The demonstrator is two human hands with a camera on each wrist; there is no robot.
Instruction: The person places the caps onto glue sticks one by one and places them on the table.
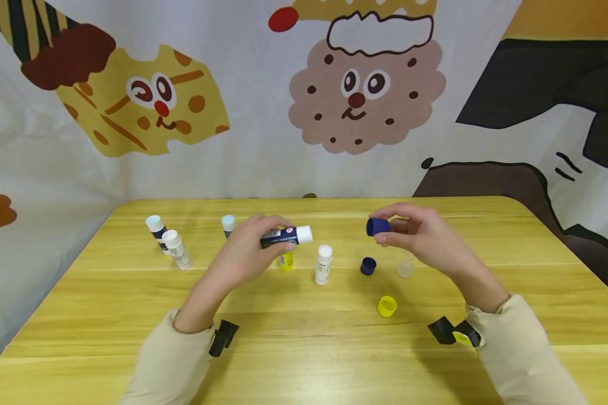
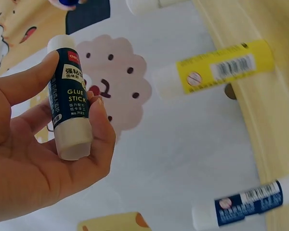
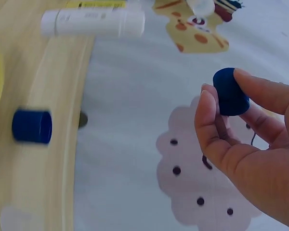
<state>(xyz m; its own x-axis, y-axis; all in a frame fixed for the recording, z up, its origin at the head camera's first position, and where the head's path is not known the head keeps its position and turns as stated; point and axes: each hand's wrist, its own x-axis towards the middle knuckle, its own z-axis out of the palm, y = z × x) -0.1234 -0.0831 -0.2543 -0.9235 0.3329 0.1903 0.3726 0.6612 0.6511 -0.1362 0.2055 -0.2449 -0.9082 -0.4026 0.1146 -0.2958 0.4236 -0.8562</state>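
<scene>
glue stick (image 1: 280, 237) | axis crosswise, end facing blue cap (image 1: 379, 226) | mouth leftward

From above and behind the left hand (image 1: 248, 247) and right hand (image 1: 419, 232), the head view is looking forward and down over the tabletop (image 1: 304, 349) to the printed curtain (image 1: 258, 163) beyond them; each wrist view is showing its own hand close up, rolled sideways and facing that curtain, and all three are sharing the biscuit face (image 1: 367, 129) behind the hands
</scene>
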